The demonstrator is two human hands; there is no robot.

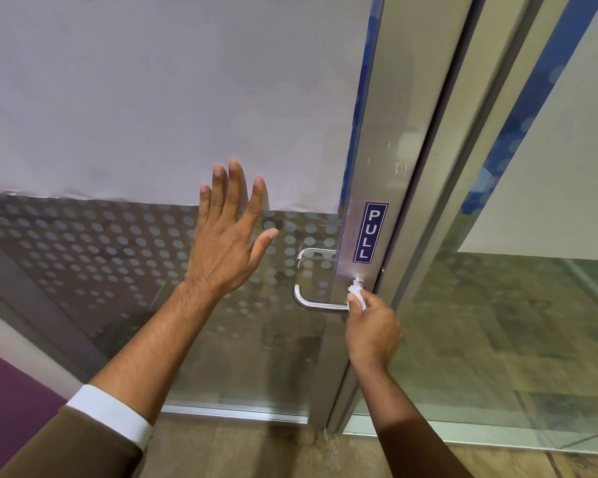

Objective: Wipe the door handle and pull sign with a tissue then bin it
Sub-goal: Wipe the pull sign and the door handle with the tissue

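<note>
A steel lever door handle [311,304] juts left from the metal stile of a glass door. Just above it a blue vertical PULL sign [370,232] is stuck on the stile. My right hand [372,331] is shut on a crumpled white tissue [357,294], which it presses against the handle's base by the round boss. My left hand [229,232] lies flat and open against the glass pane left of the handle, fingers spread upward.
The door's metal stile [366,167] meets a second frame [463,160] and a glass panel on the right. White paper covers the upper glass [152,98]; dotted frosting lies below it. An inner handle [313,253] shows through the glass. Wooden floor [256,450] runs beneath.
</note>
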